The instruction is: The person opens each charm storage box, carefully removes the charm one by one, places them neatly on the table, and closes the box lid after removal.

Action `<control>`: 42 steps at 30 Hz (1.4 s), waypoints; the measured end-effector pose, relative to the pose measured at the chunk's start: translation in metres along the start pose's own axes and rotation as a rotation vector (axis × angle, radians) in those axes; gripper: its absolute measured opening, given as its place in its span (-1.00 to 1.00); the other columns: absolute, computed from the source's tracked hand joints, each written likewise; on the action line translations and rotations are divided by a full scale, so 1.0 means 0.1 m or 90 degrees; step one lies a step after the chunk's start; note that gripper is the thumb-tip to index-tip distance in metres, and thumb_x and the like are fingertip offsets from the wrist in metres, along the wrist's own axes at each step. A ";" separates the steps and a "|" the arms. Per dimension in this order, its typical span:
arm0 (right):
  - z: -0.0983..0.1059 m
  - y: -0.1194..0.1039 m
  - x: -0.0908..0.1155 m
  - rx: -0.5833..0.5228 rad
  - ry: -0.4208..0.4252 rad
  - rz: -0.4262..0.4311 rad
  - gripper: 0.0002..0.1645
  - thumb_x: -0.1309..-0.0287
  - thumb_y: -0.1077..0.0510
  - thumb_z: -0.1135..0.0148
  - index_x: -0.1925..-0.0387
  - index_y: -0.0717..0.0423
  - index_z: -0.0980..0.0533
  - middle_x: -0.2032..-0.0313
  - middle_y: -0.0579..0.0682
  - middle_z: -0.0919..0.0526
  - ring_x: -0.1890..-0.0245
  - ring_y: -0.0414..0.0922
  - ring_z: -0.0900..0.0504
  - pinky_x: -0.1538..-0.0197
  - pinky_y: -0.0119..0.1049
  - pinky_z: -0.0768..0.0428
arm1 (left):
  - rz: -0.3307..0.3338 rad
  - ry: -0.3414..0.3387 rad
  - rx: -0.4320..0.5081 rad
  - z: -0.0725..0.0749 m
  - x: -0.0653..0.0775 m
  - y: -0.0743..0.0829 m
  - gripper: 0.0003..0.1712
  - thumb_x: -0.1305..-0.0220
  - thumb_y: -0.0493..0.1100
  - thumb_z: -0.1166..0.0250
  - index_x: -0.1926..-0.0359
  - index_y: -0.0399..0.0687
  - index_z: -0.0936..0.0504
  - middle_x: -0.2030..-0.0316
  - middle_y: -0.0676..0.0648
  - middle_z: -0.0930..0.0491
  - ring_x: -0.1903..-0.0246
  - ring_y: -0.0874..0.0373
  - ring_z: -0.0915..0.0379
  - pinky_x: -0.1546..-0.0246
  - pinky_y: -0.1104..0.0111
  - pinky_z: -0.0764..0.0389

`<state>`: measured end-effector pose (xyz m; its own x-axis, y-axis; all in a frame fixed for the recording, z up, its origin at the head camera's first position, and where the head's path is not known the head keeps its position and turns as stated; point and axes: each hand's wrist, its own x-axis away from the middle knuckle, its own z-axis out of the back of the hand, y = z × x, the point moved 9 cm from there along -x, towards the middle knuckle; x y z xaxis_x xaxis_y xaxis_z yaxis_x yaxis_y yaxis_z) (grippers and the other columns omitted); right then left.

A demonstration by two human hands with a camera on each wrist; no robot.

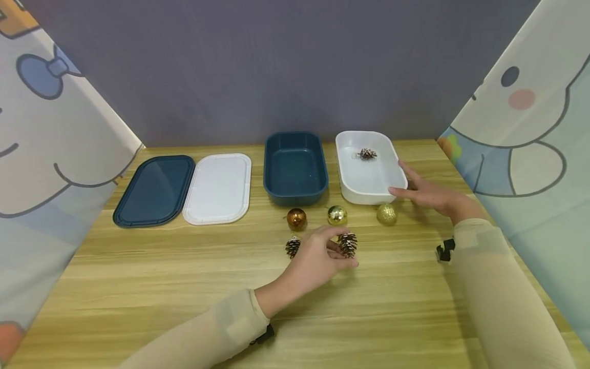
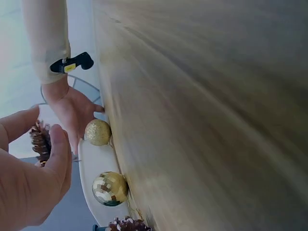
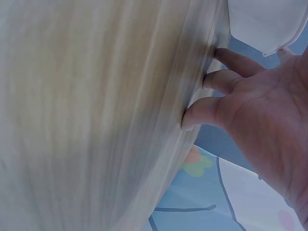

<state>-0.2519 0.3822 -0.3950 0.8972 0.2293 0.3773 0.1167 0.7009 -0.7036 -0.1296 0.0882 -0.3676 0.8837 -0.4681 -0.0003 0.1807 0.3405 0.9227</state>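
Observation:
My left hand pinches a snow-tipped pine cone between thumb and fingers, above the table in front of the ornaments. In the left wrist view that pine cone shows between the fingertips. My right hand is at the right side of the white box, thumb at its front right corner. In the right wrist view the spread fingers rest on the tabletop beside the box. Inside the white box lies another pine cone. A third pine cone sits on the table, partly behind my left hand.
A brown shiny ball, a mirrored gold ball and a glittery gold ball lie in front of the boxes. The dark teal box stands left of the white one. Further left lie a dark lid and white lid.

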 end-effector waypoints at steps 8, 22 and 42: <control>-0.02 0.00 0.03 -0.002 -0.008 -0.011 0.20 -0.56 -0.27 -0.12 -0.60 -0.65 0.64 -0.70 0.30 0.45 -0.67 0.48 0.28 -0.52 0.60 0.03 | -0.024 -0.020 -0.255 -0.09 0.01 -0.03 -0.33 -0.17 -0.17 -0.63 -0.30 -0.13 -0.67 -0.32 -0.19 -0.62 -0.17 0.03 -0.69 -0.22 0.23 -0.71; -0.02 0.00 0.03 0.007 -0.008 -0.013 0.21 -0.56 -0.30 -0.10 -0.59 -0.64 0.67 -0.70 0.33 0.46 -0.66 0.50 0.26 -0.52 0.60 0.01 | 0.030 -0.043 -0.283 -0.12 -0.09 -0.10 -0.36 -0.37 -0.30 -0.39 -0.45 -0.11 -0.51 -0.37 -0.20 -0.57 -0.32 -0.14 -0.59 -0.26 0.03 -0.69; -0.03 0.03 0.03 0.009 0.004 0.000 0.20 -0.57 -0.26 -0.11 -0.62 -0.59 0.64 -0.70 0.27 0.50 -0.67 0.48 0.32 -0.53 0.60 0.07 | 0.057 -0.072 -0.325 -0.18 -0.18 -0.16 -0.37 -0.40 -0.33 -0.33 -0.46 -0.14 -0.46 -0.29 -0.25 -0.58 -0.07 -0.13 -0.69 -0.03 0.09 -0.78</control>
<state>-0.2480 0.3832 -0.3977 0.9002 0.2245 0.3732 0.1108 0.7106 -0.6948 -0.1405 0.1051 -0.3895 0.8579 -0.4952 0.1372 0.3193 0.7230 0.6126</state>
